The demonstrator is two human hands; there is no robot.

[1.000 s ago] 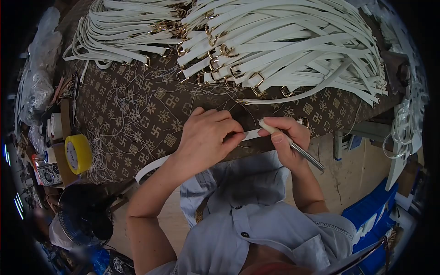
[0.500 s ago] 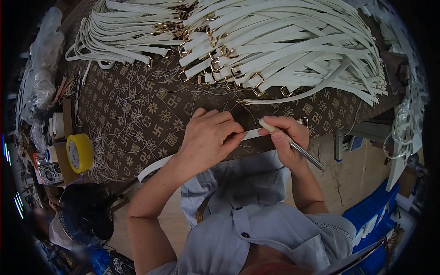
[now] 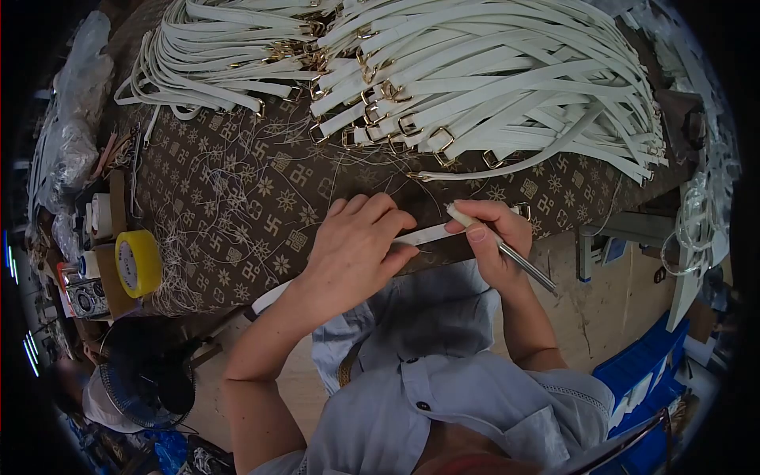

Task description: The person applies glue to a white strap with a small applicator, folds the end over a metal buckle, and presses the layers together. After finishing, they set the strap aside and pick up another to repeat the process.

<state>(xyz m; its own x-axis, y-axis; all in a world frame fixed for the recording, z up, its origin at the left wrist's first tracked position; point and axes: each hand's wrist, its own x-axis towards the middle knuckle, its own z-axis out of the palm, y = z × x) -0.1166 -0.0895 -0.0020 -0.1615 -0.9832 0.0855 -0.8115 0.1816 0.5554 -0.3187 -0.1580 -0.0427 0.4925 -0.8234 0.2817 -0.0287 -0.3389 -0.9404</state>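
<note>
A white strap (image 3: 427,235) lies across the near edge of the patterned cloth, with a gold buckle (image 3: 522,210) at its right end. My left hand (image 3: 360,241) is over the strap, its thumb and forefinger closed around it. My right hand (image 3: 497,237) grips a metal tool (image 3: 526,266) with a pale, whitish end (image 3: 457,214) and rests on the strap beside the buckle. Beyond my hands, one strap (image 3: 491,170) curves out from the big heap of white straps (image 3: 507,87).
Loose threads (image 3: 229,182) lie on the brown patterned cloth (image 3: 190,229). More white straps (image 3: 214,55) are piled at the back left. Yellow tape (image 3: 138,264) stands at the left edge. A fan (image 3: 150,376) is at lower left, and a blue crate (image 3: 649,380) at lower right.
My left hand has shifted slightly left along the strap, and its thumb and forefinger have parted a little. The right hand and tool have barely moved.
</note>
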